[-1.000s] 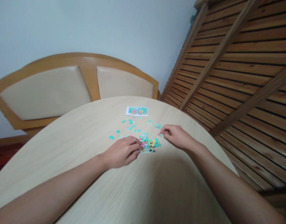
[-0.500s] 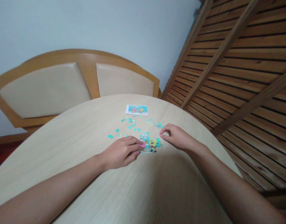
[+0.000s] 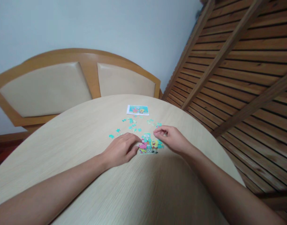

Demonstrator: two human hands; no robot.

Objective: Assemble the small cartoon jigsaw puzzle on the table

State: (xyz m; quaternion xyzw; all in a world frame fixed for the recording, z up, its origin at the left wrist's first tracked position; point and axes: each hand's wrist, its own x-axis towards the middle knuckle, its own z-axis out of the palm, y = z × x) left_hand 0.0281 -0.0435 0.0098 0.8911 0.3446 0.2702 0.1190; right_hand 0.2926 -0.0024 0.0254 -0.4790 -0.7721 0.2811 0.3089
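A partly joined jigsaw puzzle [image 3: 148, 147] with cartoon figures in pink, yellow and teal lies flat on the table. At its left edge rests my left hand [image 3: 123, 148], thumb and index finger apart, the index fingertip near the pink figure's head. My right hand [image 3: 170, 136] is above the puzzle's upper right, thumb and fingers pinched together. A small pinkish puzzle piece is in that pinch, mostly covered by the fingertips. Loose teal puzzle pieces [image 3: 130, 120] are scattered just beyond both hands.
Behind the loose pieces lies a printed picture card [image 3: 138, 110] showing similar cartoon figures. The round wooden table [image 3: 87, 125] meets a padded bench back [image 3: 45, 90] at the far side. A slatted wooden wall [image 3: 239, 78] rises on the right.
My right hand has moved left, in over the puzzle's upper right corner, with the piece. My left hand has drawn back slightly and uncovered the pink figure.
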